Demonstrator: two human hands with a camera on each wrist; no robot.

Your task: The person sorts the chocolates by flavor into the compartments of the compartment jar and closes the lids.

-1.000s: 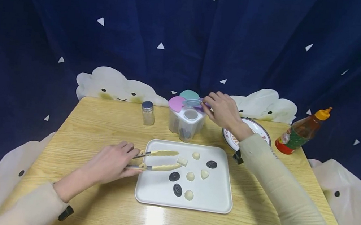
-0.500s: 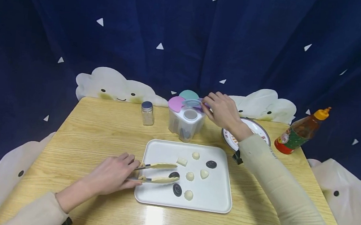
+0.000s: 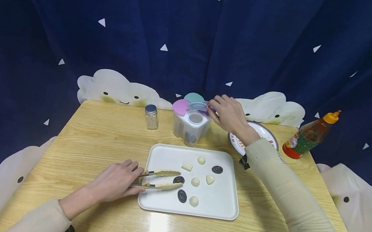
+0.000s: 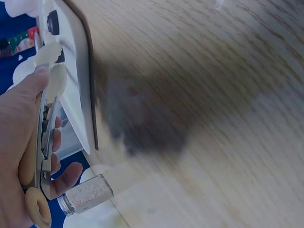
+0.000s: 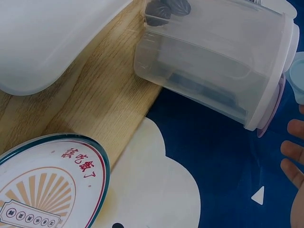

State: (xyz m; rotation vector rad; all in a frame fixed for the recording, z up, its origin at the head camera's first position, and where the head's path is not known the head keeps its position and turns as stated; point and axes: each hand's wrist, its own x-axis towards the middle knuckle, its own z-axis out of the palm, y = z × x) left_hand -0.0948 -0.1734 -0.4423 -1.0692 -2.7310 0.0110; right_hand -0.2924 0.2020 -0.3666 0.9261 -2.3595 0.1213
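Note:
My left hand (image 3: 115, 182) holds a pair of tongs (image 3: 165, 186) with cream tips, the arms spread. The tips lie over the white tray (image 3: 222, 211), one on each side of a dark oval chocolate (image 3: 178, 179). In the left wrist view, thumb and fingers wrap the tongs' handles (image 4: 29, 159). My right hand (image 3: 228, 114) pinches the raised light blue lid (image 3: 196, 105) of a clear compartment box (image 3: 179, 126). Below that lid the round opening (image 3: 195, 117) is uncovered. Dark shell-shaped pieces (image 5: 176, 6) lie inside the box in the right wrist view.
Two more dark chocolates (image 3: 182, 196) and several white pieces (image 3: 193, 201) are spread on the tray. A glass shaker (image 3: 151, 118) stands left of the box. Under the right forearm is a patterned plate (image 3: 268, 133); a sauce bottle (image 3: 304, 140) stands far right.
My left hand has brought the tongs toward me, from around the white rectangular piece to around a dark chocolate. The right hand keeps the lid raised in the same place.

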